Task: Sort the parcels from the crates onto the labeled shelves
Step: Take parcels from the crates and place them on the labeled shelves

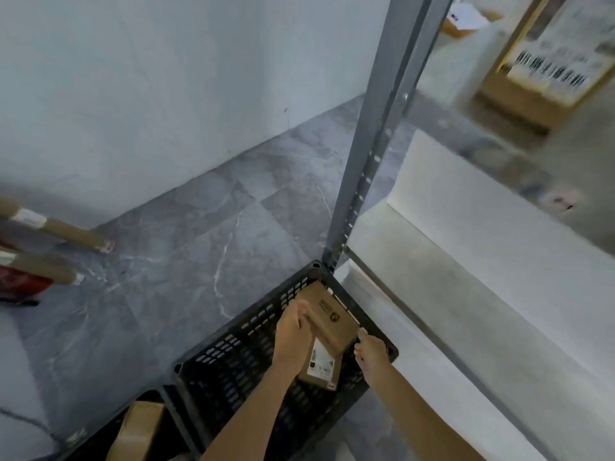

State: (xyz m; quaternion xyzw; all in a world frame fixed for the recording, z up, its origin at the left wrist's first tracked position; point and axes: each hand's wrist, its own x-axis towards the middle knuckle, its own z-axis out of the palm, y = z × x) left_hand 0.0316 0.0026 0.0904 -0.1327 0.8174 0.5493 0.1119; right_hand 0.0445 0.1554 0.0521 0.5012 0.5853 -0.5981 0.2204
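Note:
A brown cardboard parcel (327, 322) with a white label on its near face sits tilted over a black slotted crate (233, 364) on the floor. My left hand (294, 332) grips the parcel's left edge. My right hand (369, 352) holds its right side, thumb on the corner. The crate's inside shows no other parcel. A second crate (156, 424) at the lower left holds another brown box (139, 430). White shelves (466, 261) on a grey metal frame stand right beside the crate.
The grey shelf upright (369, 154) rises just behind the crate. A labelled carton (545, 71) and other boxes lie on the upper shelf at top right. Cardboard tubes (63, 231) and a red item (20, 281) lie at the left by the wall.

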